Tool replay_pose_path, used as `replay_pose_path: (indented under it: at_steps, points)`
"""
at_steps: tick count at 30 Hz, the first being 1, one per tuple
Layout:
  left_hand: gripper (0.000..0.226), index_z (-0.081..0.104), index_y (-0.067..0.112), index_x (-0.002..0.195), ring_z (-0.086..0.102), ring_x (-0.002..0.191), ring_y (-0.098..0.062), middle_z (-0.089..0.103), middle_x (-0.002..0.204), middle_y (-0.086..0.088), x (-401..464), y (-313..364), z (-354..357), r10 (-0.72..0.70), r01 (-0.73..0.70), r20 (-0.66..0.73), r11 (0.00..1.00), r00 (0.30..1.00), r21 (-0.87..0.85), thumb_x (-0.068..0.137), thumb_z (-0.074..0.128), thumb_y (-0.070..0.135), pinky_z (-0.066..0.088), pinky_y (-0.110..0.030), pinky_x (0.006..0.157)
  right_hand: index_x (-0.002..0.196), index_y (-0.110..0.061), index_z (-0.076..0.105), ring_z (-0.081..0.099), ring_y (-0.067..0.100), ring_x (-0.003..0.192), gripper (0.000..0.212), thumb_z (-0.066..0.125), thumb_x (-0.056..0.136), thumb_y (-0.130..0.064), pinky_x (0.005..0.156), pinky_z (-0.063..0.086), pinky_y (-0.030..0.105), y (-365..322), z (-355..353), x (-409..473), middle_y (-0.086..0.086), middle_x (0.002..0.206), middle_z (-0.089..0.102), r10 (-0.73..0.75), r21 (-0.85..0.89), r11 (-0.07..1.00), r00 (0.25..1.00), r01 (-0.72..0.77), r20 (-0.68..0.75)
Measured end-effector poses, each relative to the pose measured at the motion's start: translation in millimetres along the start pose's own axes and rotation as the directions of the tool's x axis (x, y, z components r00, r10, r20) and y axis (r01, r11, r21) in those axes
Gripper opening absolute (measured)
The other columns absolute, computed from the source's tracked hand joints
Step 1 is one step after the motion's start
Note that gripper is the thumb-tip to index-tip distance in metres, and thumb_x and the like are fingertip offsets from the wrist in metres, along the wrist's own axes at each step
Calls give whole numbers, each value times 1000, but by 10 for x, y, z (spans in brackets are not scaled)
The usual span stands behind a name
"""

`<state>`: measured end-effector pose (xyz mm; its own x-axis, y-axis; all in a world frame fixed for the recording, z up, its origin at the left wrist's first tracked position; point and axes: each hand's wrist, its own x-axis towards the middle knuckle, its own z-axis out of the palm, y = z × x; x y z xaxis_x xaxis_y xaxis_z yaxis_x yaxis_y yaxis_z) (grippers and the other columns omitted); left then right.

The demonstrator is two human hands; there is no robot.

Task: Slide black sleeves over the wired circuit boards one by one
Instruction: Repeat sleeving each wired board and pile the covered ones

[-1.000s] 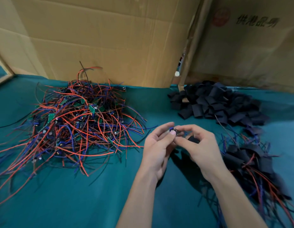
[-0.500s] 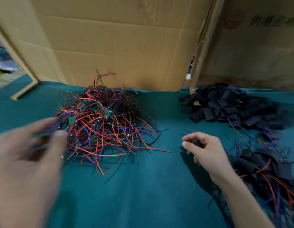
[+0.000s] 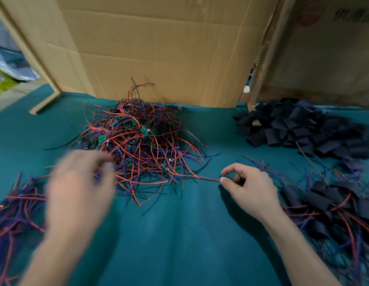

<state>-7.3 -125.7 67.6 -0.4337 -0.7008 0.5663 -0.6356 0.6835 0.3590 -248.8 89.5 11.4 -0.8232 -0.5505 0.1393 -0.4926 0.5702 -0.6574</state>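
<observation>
We work at a table under a teal cloth point(image 3: 179, 244), with walls of brown cardboard point(image 3: 158, 48) standing along its far edge. The big tangle of red and blue wired circuit boards point(image 3: 138, 145) lies in front of the cardboard, left of middle, small green boards showing among the wires, which point every way. Our left hand point(image 3: 78, 193) hangs over the near left edge of that tangle, fingers bent toward the wires; it is blurred, and we cannot tell whether it has hold of anything. To the right of the tangle our right hand point(image 3: 247, 188) rests on the cloth, thumb and forefinger pinching a small dark piece, too small to name. A red wire point(image 3: 208, 179) runs from the tangle up to that pinch, lying left to right. Far right of the tangle, by the cardboard, sits the heap of empty black sleeves point(image 3: 299, 126). Nearer us on that side lie the sleeved boards point(image 3: 324, 203), wires trailing out.
</observation>
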Motion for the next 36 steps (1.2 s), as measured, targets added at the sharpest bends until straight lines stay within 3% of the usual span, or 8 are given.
replay_pose_path:
  at_steps: [2, 5, 13, 23, 26, 31, 33, 36]
  points:
    - [17, 67, 22, 95, 64, 88, -25, 69, 93, 0, 42, 516, 214, 122, -121, 226, 992, 966, -18, 91, 60, 37, 50, -37, 77, 98, -47, 62, 61, 14, 79, 18, 69, 83, -54, 67, 44, 31, -47, 28, -38, -25, 72, 62, -43, -123, 991, 999, 45, 14]
    - [34, 60, 18, 109, 63, 105, -35, 63, 112, -8, -9, 878, 606, -35, -50, 521, 988, 853, 148, 92, 60, 47, 51, -42, 83, 99, -47, 62, 61, 15, 81, 19, 68, 83, -54, 65, 39, 30, -50, 38, -51, -21, 67, 61, -56, -167, 984, 998, 56, 1]
    - [43, 62, 18, 105, 63, 98, -37, 67, 103, -8, 4, 859, 917, -177, 188, 405, 982, 897, 12, 84, 62, 56, 51, -41, 76, 86, -45, 66, 60, 13, 78, 8, 70, 81, -50, 66, 43, 30, -14, 29, -16, -37, 77, 59, -23, -93, 995, 1000, 24, 22]
    - [24, 54, 17, 101, 61, 85, -42, 65, 91, -13, 153, 979, 1011, -82, 91, 395, 996, 915, -5, 86, 58, 35, 54, -45, 72, 97, -45, 64, 59, 5, 77, 16, 71, 83, -48, 66, 43, 30, -1, -6, -3, -30, 76, 63, -19, 2, 1000, 1000, 19, 0]
    - [27, 58, 20, 109, 61, 88, -41, 67, 94, -12, 163, 975, 1013, -59, 98, 421, 993, 905, -73, 87, 55, 36, 54, -45, 77, 109, -49, 59, 61, 15, 82, 28, 66, 83, -57, 68, 44, 31, -49, 17, -32, -16, 70, 61, -64, -141, 988, 997, 70, 47]
    - [34, 61, 24, 118, 63, 95, -40, 70, 99, -11, 123, 1107, 1015, 1, 89, 470, 982, 883, -169, 89, 53, 39, 53, -44, 82, 87, -39, 62, 60, 18, 80, 11, 68, 87, -48, 64, 42, 32, -194, 89, -102, -13, 68, 59, -83, -150, 983, 988, 102, 129]
    - [32, 63, 27, 118, 62, 101, -38, 70, 104, -8, 153, 1113, 1011, 3, 91, 521, 984, 854, -155, 88, 56, 37, 52, -41, 85, 78, -34, 64, 58, 13, 70, 14, 73, 86, -40, 64, 46, 33, -205, 55, -106, -10, 64, 61, -84, -30, 995, 977, 92, 197]
    - [26, 66, 29, 110, 63, 100, -34, 71, 97, -6, 201, 1077, 916, -20, 111, 531, 984, 847, -139, 85, 62, 36, 51, -38, 83, 75, -23, 71, 42, 9, 53, 14, 78, 87, -22, 54, 37, 28, -269, 1, -130, -5, 54, 51, -144, 397, 917, 953, 28, 267]
